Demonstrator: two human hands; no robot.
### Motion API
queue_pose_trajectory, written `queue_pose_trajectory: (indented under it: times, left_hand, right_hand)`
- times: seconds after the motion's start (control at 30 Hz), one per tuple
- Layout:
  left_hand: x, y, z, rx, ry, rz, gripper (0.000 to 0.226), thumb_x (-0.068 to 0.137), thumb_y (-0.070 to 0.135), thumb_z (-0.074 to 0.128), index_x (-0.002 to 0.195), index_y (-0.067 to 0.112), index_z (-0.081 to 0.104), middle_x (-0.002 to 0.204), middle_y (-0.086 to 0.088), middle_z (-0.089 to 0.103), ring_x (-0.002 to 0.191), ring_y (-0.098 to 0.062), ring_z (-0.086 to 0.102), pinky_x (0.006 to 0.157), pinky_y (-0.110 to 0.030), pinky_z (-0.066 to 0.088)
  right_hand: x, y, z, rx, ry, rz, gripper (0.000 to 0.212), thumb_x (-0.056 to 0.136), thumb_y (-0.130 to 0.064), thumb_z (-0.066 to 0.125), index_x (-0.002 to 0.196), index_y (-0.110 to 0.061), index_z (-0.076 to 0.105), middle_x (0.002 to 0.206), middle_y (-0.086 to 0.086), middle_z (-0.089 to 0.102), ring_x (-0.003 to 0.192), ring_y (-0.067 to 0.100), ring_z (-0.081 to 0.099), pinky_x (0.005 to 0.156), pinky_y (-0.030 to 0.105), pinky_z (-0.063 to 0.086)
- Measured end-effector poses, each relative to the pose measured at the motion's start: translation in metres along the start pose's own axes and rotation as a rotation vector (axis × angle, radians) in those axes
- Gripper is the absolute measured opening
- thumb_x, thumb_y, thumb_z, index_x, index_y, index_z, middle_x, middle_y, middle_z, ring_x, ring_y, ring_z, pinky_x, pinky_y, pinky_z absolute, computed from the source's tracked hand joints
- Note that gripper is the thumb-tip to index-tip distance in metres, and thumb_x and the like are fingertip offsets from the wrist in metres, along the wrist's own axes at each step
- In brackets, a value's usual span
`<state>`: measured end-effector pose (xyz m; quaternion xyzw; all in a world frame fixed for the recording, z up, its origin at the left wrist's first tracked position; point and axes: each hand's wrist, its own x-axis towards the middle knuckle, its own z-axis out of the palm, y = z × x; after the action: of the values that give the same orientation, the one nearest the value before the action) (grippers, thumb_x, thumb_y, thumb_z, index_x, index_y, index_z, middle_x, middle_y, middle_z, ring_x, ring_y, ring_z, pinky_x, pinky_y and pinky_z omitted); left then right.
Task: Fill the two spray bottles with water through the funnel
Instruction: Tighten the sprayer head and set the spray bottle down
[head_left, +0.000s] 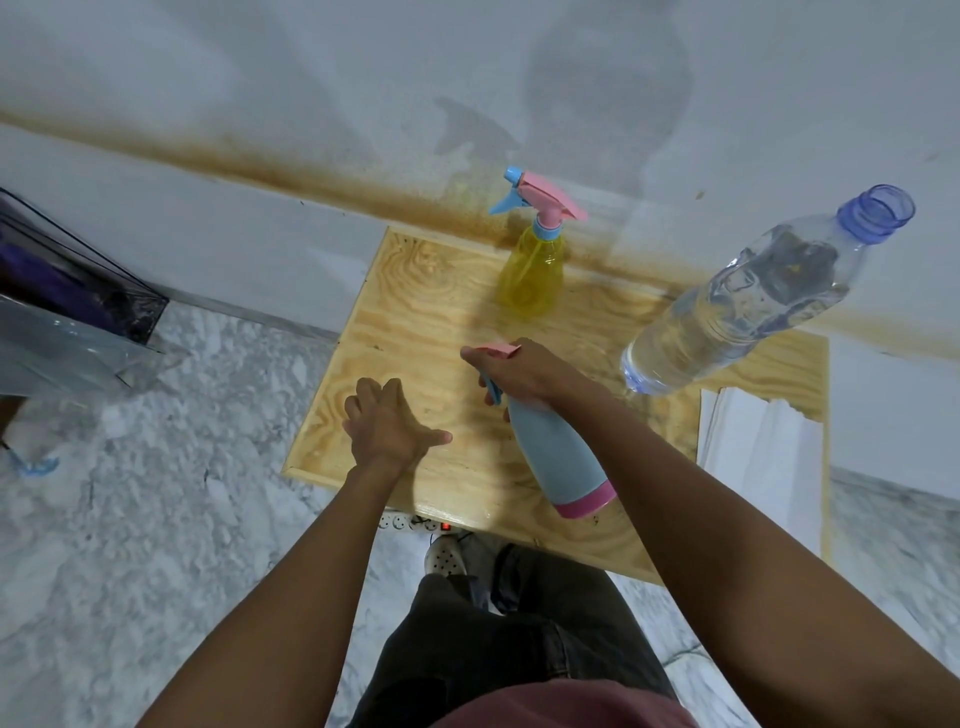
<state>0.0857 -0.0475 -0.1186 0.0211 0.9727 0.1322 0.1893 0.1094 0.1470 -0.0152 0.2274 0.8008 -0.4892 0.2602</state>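
We have our right hand (519, 371) clamped around the neck and pink trigger head of the blue spray bottle (556, 452), near the front edge of the counter (415, 291); from this angle we cannot quite tell whether its base rests on the wood or hangs just above it. Our left hand (387, 423) hovers towards the left edge, its fingers (389, 395) loose, apart and holding nothing. The yellow spray bottle (532, 270) stands capped at the back edge, and the uncapped water bottle (743, 296) stands by the right edge, mostly full. We see no funnel. The blue bottle looks like light, fairly stiff plastic, likely empty and easy to tip, so we would steady the body with the left hand while twisting the head off at the collar. The water bottle will be heavy and squashy, so we should take it around the middle.
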Motion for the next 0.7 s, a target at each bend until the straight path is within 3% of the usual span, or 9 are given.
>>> queue_pose_trajectory:
  times: [0.1, 0.23, 0.4, 0.53, 0.7]
  left_hand:
    - [-0.002, 0.001, -0.001, -0.010, -0.001, -0.013, 0.094, 0.045, 0.070, 0.085, 0.116, 0.017, 0.052, 0.135, -0.010, 0.038, 0.125, -0.030, 0.033, 0.101, -0.043, 0.036]
    - [-0.002, 0.003, -0.003, 0.003, -0.003, -0.018, 0.094, 0.046, 0.069, 0.085, 0.118, 0.017, 0.052, 0.137, -0.011, 0.038, 0.126, -0.030, 0.033, 0.102, -0.043, 0.035]
    - [-0.004, 0.005, -0.004, -0.002, -0.001, -0.025, 0.096, 0.047, 0.068, 0.086, 0.120, 0.016, 0.052, 0.138, -0.011, 0.037, 0.127, -0.031, 0.032, 0.101, -0.044, 0.036]
    - [-0.005, 0.006, -0.005, -0.009, -0.005, -0.027, 0.095, 0.047, 0.067, 0.086, 0.120, 0.016, 0.052, 0.138, -0.011, 0.037, 0.127, -0.032, 0.032, 0.100, -0.043, 0.036]
    - [-0.006, 0.006, -0.006, -0.046, -0.009, -0.038, 0.092, 0.047, 0.064, 0.088, 0.118, 0.017, 0.052, 0.136, -0.009, 0.036, 0.126, -0.032, 0.032, 0.100, -0.042, 0.035]
  right_hand:
    - [0.001, 0.000, 0.001, -0.020, 0.011, 0.017, 0.052, 0.083, -0.069, 0.054, 0.086, -0.020, 0.071, 0.071, 0.003, 0.074, 0.059, 0.022, 0.073, 0.077, 0.043, 0.062]
    - [0.002, -0.006, -0.001, -0.111, 0.006, 0.015, 0.053, 0.085, -0.072, 0.049, 0.081, -0.023, 0.069, 0.080, -0.001, 0.076, 0.075, 0.022, 0.075, 0.087, 0.042, 0.058]
    - [0.003, -0.007, -0.001, -0.044, 0.055, 0.034, 0.057, 0.076, -0.071, 0.054, 0.085, -0.018, 0.072, 0.074, 0.002, 0.075, 0.068, 0.023, 0.075, 0.081, 0.047, 0.061]
    - [0.005, -0.013, -0.003, -0.204, 0.038, 0.036, 0.057, 0.082, -0.075, 0.045, 0.082, -0.023, 0.070, 0.075, -0.004, 0.076, 0.072, 0.020, 0.073, 0.089, 0.043, 0.057]
    - [0.006, -0.012, -0.001, -0.104, 0.121, 0.018, 0.054, 0.079, -0.070, 0.053, 0.084, -0.019, 0.068, 0.070, -0.002, 0.074, 0.065, 0.021, 0.073, 0.084, 0.042, 0.058]
